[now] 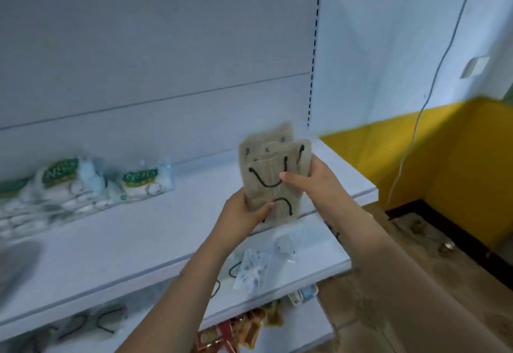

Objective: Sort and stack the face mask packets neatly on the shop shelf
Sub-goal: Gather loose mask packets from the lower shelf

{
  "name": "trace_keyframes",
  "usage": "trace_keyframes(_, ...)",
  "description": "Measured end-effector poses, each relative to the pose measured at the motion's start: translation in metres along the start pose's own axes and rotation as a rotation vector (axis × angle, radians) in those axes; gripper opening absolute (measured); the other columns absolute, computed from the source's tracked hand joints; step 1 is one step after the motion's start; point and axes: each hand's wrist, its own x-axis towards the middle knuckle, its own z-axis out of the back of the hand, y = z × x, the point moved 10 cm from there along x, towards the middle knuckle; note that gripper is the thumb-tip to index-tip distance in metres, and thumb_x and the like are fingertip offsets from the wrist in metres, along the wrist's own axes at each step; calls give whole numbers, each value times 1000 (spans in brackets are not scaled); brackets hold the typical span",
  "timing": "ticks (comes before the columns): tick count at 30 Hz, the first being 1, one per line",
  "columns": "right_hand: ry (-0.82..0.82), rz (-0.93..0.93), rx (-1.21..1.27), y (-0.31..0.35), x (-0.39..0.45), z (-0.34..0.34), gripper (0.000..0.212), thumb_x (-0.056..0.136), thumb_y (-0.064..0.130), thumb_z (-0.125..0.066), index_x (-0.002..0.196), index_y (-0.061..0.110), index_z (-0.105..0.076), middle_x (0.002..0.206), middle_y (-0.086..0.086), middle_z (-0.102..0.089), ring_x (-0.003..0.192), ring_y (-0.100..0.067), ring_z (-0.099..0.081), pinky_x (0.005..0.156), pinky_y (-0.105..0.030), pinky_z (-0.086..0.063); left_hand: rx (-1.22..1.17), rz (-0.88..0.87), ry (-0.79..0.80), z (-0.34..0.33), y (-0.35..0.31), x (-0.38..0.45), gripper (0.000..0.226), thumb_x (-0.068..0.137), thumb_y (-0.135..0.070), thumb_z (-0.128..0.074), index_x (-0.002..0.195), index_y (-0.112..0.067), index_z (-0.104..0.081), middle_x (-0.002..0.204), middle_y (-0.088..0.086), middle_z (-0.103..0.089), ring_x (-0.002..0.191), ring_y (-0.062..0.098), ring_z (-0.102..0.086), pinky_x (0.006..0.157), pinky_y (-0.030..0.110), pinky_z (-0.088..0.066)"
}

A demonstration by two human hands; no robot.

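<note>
White shop shelf [138, 230] lies below as left hand [244, 214] and right hand [311, 180] pinch 1 fanned bundle of beige mask packets [273, 169], whose loose top could slip apart.

Beige mask packets [273, 175] in clear glossy plastic, smooth matt white shelf [155, 230], crinkly white plastic packets [83, 186]

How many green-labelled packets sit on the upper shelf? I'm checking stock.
3 visible: one at left, one right of it, one cut off at the frame's edge; more may be hidden.
</note>
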Motion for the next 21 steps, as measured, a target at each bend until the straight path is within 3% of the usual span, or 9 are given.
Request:
trace_keyframes(4, 126, -43, 78, -13, 32, -40, 52, 84, 0, -73, 130, 12, -52, 122, -11, -66, 107, -17, -67, 96, -35, -54, -3, 40, -36, 14, 29, 15, 52, 76, -29, -78, 123, -23, -59, 118, -6, -70, 110, 9, -66, 94, 31, -55)
trace_keyframes(7, 182, -39, -98, -21, 41, -51, 46, 81, 11, -79, 122, 21, -59, 116, 1, -70, 105, -11, -67, 97, -39, -54, 15, 99, 24, 3, 49, 18, 41, 85, -20, -76, 123, -23, -60, 115, -7, -71, 110, 10, -67, 91, 23, -54)
trace_keyframes(10, 181, -42, -211, -23, 48, -54, 35, 80, 16, -79, 112, 20, -65, 106, 3, -74, 98, -14, -70, 93, -42, -56, -21, 135, 36, 5, 51, 16, 28, 89, -17, -73, 116, -20, -66, 108, -8, -73, 102, 3, -69, 81, 11, -52)
trace_keyframes(14, 191, -85, 52, -17, 55, -80, 23, 88, 12, -71, 110, 14, -68, 104, -5, -75, 98, -24, -71, 93, -49, -55, -226, 200, -19, 34, 42, -9, 16, 94, -23, -68, 111, -23, -67, 103, -10, -76, 95, 3, -71, 78, 17, -55)
trace_keyframes(17, 226, -156, 321, -11, 55, -130, 25, 93, 9, -63, 118, 8, -66, 110, -11, -74, 105, -27, -69, 93, -43, -54, -287, 200, -114, 75, 39, -37, 19, 98, -30, -63, 117, -27, -64, 103, -15, -75, 98, 4, -71, 75, 19, -56)
trace_keyframes(21, 361, -189, 367, -3, 44, -215, 28, 94, 10, -61, 121, 4, -65, 111, -13, -73, 104, -28, -70, 91, -41, -55, -244, 203, -230, 144, 53, -83, 31, 97, -31, -64, 128, -28, -58, 118, -4, -71, 103, 15, -71, 77, 34, -61)
